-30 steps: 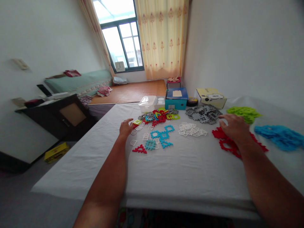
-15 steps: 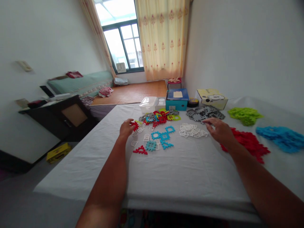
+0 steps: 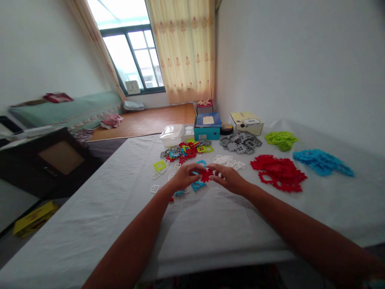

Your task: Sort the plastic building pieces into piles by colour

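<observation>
A red toothed plastic building piece (image 3: 206, 175) is held between my two hands, above the middle of the table. My left hand (image 3: 187, 176) pinches its left side with thumb and fingers. Curled fingers of my right hand (image 3: 227, 178) grip its right edge; whether they also hold a smaller part cannot be made out. Blue toothed pieces (image 3: 198, 185) lie just below, partly covered by my left hand. White window-shaped pieces (image 3: 229, 161) form a loose pile beyond my right hand. More white frames (image 3: 155, 188) and a lime-green square piece (image 3: 159, 165) are scattered left of my left hand.
Beyond lie a mixed pile (image 3: 188, 150) and grey pieces (image 3: 240, 143). Red (image 3: 279, 172), lime-green (image 3: 282, 140) and blue (image 3: 321, 161) piles are on the right. A clear plastic box (image 3: 172, 135), a blue box (image 3: 207, 126) and a yellow box (image 3: 246, 123) stand at the back.
My left hand has brought the red piece rightward from beside the white frames. My right hand has come left from the grey and white piles to meet it. The view has turned right.
</observation>
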### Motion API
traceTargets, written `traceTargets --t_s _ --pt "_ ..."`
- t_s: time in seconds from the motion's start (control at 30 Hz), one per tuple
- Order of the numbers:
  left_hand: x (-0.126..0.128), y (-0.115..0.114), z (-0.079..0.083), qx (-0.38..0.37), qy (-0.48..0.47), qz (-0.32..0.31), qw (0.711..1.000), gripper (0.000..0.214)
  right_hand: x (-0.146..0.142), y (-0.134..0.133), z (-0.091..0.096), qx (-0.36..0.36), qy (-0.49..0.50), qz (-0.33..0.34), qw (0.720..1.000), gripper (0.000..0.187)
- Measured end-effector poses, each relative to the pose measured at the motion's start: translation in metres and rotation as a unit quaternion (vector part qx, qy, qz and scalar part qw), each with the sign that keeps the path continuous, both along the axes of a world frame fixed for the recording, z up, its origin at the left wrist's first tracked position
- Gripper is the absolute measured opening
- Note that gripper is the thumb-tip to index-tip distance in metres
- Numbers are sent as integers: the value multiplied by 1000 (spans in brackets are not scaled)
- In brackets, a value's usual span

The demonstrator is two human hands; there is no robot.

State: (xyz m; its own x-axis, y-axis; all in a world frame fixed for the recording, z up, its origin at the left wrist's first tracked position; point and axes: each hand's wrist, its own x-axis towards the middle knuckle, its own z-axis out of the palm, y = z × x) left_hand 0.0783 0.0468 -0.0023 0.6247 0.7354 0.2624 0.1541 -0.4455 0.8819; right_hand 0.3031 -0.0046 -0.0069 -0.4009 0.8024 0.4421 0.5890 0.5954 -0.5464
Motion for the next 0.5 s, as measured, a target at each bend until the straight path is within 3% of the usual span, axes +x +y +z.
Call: traceTargets --t_s 0.07,0.13,0.23,0.37,0.5 --pt "9 -6 -3 5 1 -6 1000 28 -3 -1 1 11 -12 2 1000 30" --pt "10 -7 -4 12 4 5 1000 31 7 3 6 22 -13 -40 999 26" --pt "-1 1 -1 27 10 60 998 33 50 16 16 34 13 -195 980 26" --pt "-30 21 3 32 -13 157 987 32 139 31 23 63 -5 -429 901 29" --pt "-60 41 4 38 -56 271 960 34 202 30 14 4 -97 -542 835 31"
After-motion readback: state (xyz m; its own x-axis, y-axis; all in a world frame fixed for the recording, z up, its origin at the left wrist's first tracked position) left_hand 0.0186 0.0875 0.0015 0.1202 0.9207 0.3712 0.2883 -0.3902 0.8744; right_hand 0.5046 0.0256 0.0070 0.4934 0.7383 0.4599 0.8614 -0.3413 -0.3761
